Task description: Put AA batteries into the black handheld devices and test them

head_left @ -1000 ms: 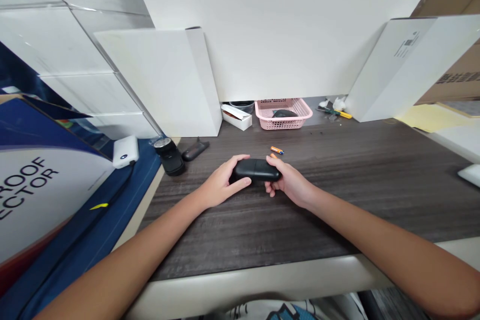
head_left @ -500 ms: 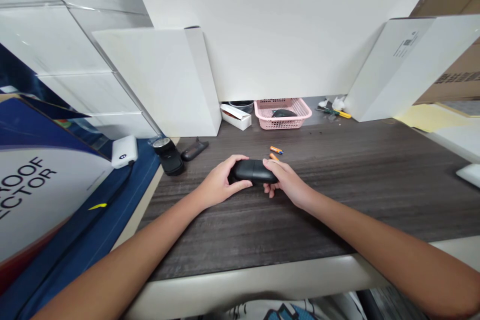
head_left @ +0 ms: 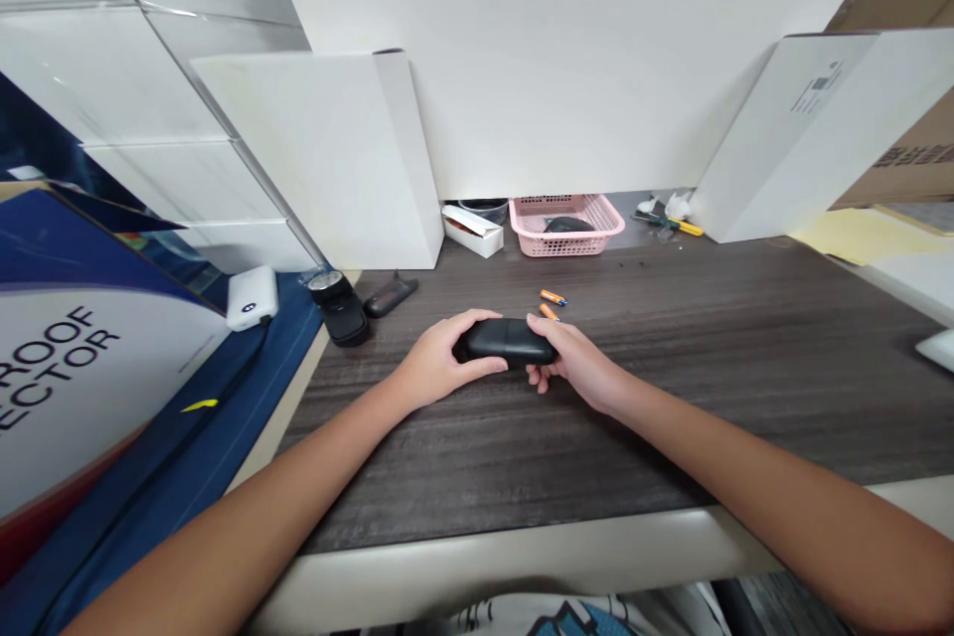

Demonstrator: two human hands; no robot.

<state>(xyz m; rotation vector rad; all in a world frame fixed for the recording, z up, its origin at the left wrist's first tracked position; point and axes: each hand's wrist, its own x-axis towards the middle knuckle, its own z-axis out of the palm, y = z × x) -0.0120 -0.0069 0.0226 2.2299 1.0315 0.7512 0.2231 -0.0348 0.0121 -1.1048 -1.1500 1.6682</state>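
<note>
A black oblong case-like device point(head_left: 514, 340) with rounded ends and a thin seam across its middle is held level just above the dark wood-grain table. My left hand point(head_left: 447, 358) wraps its left end, thumb along the near side and fingers over the far side. On the right end my right hand point(head_left: 577, 365) presses its thumb on top, with the other fingers curled beneath and partly hidden. Just beyond the device lie two orange batteries, one battery point(head_left: 553, 297) farther off and the other battery point(head_left: 550, 312) close to my right thumb.
At the back stand a pink basket point(head_left: 566, 243) holding a black object, and a small white box point(head_left: 477, 234). A black lamp-like device point(head_left: 341, 308) and a dark curved piece point(head_left: 392, 295) lie left. Yellow-handled tools point(head_left: 682, 224) sit back right. White panels border the table.
The view has shifted slightly, so everything appears a little farther right. Both hands keep the same hold on the black device.
</note>
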